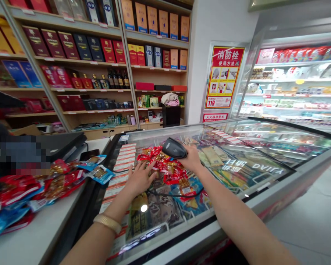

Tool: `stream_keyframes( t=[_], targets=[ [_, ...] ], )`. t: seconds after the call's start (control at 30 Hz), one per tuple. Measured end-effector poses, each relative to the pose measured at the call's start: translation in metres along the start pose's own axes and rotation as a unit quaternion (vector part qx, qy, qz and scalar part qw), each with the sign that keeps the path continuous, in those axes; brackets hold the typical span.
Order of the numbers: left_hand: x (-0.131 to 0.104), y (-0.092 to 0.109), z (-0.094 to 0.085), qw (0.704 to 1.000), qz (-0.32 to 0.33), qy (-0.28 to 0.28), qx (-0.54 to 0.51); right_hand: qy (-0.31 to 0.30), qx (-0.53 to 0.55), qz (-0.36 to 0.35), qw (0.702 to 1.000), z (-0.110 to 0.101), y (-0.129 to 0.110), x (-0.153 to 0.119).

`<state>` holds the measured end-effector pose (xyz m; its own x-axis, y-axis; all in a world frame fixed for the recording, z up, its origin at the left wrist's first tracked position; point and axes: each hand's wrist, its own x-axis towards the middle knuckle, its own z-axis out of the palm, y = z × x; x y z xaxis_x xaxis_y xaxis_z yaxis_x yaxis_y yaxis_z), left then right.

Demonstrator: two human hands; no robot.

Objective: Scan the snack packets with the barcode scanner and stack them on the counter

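My right hand point(192, 159) is wrapped round a black barcode scanner point(174, 148), holding it above a pile of small red snack packets point(172, 169). The scanner's dark cable point(176, 195) loops over the glass freezer lid below. To the left, my left hand point(140, 177) lies with fingers spread at the left edge of the pile, its fingertips by the packets. I cannot tell whether it presses on any of them. One packet with a white label point(186, 190) lies nearest me, apart from the bulk of the pile.
A chest freezer point(264, 184) with a glass top spans the middle and right. On the white counter point(57, 224) at left lie more red and blue snack packets point(63, 180) and a dark phone point(89, 154). Shelves of boxed bottles point(85, 48) line the back wall.
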<state>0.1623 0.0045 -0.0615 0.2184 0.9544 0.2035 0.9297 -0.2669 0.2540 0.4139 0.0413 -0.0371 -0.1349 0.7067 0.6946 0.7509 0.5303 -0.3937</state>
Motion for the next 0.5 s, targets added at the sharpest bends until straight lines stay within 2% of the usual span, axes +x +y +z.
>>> stream_keyframes(
  t=[0.1,0.2,0.33,0.5],
  targets=[
    [0.005,-0.004,0.006,0.998,0.003,0.017,-0.055,-0.012,-0.006,-0.006,1.000,0.000,-0.002,0.000],
    [0.011,-0.009,0.005,0.984,-0.018,0.061,-0.164,-0.010,-0.005,-0.010,1.000,0.000,-0.003,0.000],
    [0.013,-0.009,-0.004,0.937,-0.048,0.146,-0.314,-0.007,-0.003,-0.006,1.000,-0.001,-0.003,0.000],
    [0.005,-0.010,-0.018,0.873,-0.159,0.235,-0.396,0.004,-0.004,0.011,1.000,0.001,-0.002,-0.001]
  ],
)
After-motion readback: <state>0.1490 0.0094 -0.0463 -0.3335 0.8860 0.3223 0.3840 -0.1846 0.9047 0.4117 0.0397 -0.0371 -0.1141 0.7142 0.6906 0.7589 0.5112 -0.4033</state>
